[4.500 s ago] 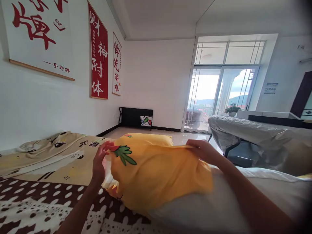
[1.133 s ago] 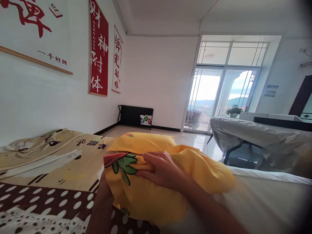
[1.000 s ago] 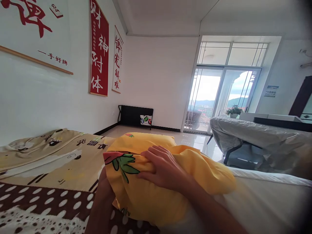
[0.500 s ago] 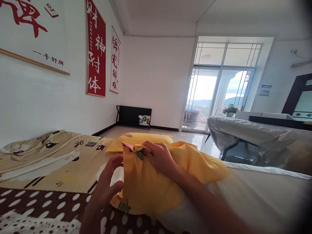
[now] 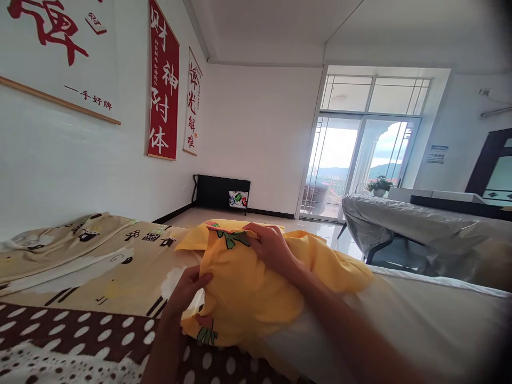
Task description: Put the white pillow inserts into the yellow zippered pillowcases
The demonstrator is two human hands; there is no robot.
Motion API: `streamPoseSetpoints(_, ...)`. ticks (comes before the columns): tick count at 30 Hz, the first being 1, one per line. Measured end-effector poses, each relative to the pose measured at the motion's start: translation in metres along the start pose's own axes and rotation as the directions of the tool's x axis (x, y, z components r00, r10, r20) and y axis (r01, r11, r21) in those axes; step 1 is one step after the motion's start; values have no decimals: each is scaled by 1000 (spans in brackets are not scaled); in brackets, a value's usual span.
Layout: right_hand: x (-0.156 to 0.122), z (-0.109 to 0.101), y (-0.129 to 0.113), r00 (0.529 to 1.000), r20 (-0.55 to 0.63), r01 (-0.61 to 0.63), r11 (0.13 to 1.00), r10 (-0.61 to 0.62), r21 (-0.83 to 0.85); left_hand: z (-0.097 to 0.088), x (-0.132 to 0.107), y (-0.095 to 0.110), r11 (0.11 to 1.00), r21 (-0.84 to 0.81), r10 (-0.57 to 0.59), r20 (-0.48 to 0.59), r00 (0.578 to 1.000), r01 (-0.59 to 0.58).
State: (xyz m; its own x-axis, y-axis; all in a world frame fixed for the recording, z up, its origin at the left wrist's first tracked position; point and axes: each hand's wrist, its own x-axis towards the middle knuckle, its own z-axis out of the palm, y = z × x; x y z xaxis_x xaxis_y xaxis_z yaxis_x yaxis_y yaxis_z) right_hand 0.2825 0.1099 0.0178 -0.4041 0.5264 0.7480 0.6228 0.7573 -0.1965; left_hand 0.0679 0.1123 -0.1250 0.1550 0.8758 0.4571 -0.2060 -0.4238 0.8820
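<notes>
A yellow pillowcase [image 5: 244, 282] with printed green leaves and reddish patches lies bunched in front of me, its near part raised. My left hand [image 5: 187, 290] pinches its left edge between thumb and fingers. Higher up, my right hand [image 5: 272, 245] is closed on the top edge beside a leaf print. White shows in a small gap by my left fingers; what it belongs to is unclear. Behind the raised part, a flat yellow piece [image 5: 190, 237] rests on the bed; I cannot tell whether it is the same cloth.
A beige blanket [image 5: 108, 266] with animal prints and a brown, white-dotted border [image 5: 80, 330] spreads to the left. White bedding [image 5: 400, 314] lies at right. Beyond are a plastic-covered table [image 5: 384, 224], a black folded item [image 5: 212, 192] by the wall and a glass door [image 5: 336, 160].
My left hand has gone from spread fingers to a pinch on the pillowcase's left edge. My right hand keeps its hold as the top edge is drawn flatter. The view has shifted slightly.
</notes>
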Motion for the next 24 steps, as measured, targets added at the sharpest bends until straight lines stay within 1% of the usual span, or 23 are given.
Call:
streamPoseSetpoints(2,1,-2,-2,1000,2,5,1000,-5,25,3,6,-15,988,-154,1,-50,999,-9)
streamPoseSetpoints(4,2,-5,-4,1000,13,-3,999,2,46,9,11,-25,974,-224,2,-87,996,-21)
streamPoseSetpoints(7,3,-14,-4,1000,22,-16,999,15,45,10,14,-29,973,-225,20,-120,993,-47)
streamPoseSetpoints(9,4,-21,-3,1000,-8,-20,1000,20,23,4,12,-24,977,-207,36,-118,992,-60)
streamPoseSetpoints(10,5,-26,-2,999,-32,-21,1000,21,12,1,10,-19,982,-179,38,-89,995,-53)
streamPoseSetpoints(11,5,-31,-2,998,-59,-25,1000,25,2,0,8,-12,992,-120,37,-37,999,-41)
streamPoseSetpoints(13,7,-41,-1,992,-122,-35,999,32,-19,3,3,4,996,80,37,94,995,-45)
streamPoseSetpoints(14,8,-46,-1,987,-155,-41,999,36,-30,8,0,12,977,203,44,144,989,-73)
streamPoseSetpoints(15,9,-51,-1,982,-187,-49,998,40,-42,16,-3,19,942,317,61,169,984,-113)
streamPoseSetpoints(16,10,-57,-1,974,-221,-54,997,41,-55,26,-5,25,900,409,90,163,983,-150)
streamPoseSetpoints(17,10,-62,-1,965,-260,-59,996,39,-70,36,-8,30,865,473,122,127,984,-168)
streamPoseSetpoints(19,10,-73,1,942,-334,-66,992,27,-105,57,-13,34,808,560,189,47,981,-182)
streamPoseSetpoints(20,8,-79,2,930,-367,-68,990,17,-127,65,-15,34,779,595,228,26,973,-198)
streamPoseSetpoints(22,4,-89,5,911,-412,-75,983,-2,-170,78,-19,32,710,653,321,35,947,-265)
streamPoseSetpoints(24,-2,-99,7,904,-428,-86,975,-10,-204,84,-22,30,655,678,404,58,913,-333)
